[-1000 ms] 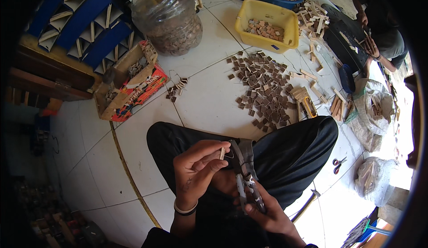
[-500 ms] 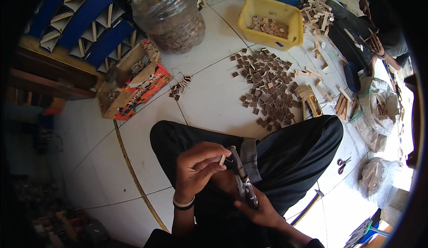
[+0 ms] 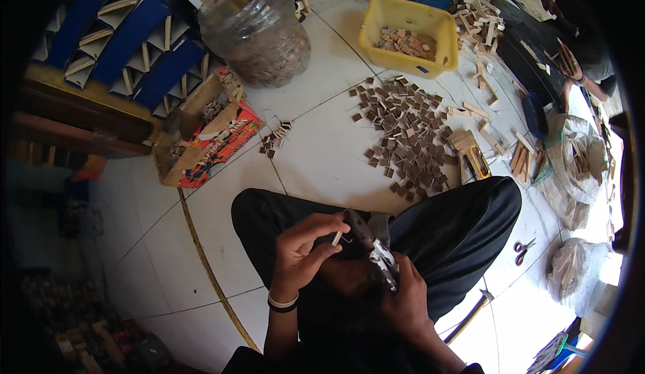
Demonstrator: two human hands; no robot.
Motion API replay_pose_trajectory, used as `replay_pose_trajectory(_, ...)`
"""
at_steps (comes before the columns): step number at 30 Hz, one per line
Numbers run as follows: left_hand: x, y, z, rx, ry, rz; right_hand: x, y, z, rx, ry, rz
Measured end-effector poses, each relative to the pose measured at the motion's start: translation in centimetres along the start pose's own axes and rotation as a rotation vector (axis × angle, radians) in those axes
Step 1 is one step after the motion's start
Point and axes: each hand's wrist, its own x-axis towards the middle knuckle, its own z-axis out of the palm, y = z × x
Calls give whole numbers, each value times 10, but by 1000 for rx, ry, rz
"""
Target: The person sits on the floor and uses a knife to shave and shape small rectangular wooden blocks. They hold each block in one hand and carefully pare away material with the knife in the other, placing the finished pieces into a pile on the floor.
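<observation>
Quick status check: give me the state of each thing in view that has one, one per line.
left hand: pinching a small pale stick
right hand: gripping a stapler-like metal tool
yellow tub: partly filled with wood pieces
clear jar: lidless, part full
brown squares: scattered on the floor
red scissors: lying on the floor

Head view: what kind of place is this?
Likely a small floor-level craft workshop. Small brown squares lie heaped on the tiled floor, a yellow tub holds more pieces, and wooden sticks are piled nearby. The left hand pinches a small stick; the right hand grips a plier-like tool.
</observation>
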Motion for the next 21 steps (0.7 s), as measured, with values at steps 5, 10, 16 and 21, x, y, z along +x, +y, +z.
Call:
replay_pose_trajectory(5,16,-28,-33,-53,363,-319,6,7,-12,436,-190,175)
replay_pose_trajectory(10,50,-98,-105,-32,811,-388,-4,-8,-31,876,-165,86)
replay_pose_trajectory(16,40,-132,-109,-56,832,-239,3,-13,-61,714,-274,117)
replay_pose_trajectory(21,38,-126,-103,26,766,-259,3,-20,-53,942,-271,-63)
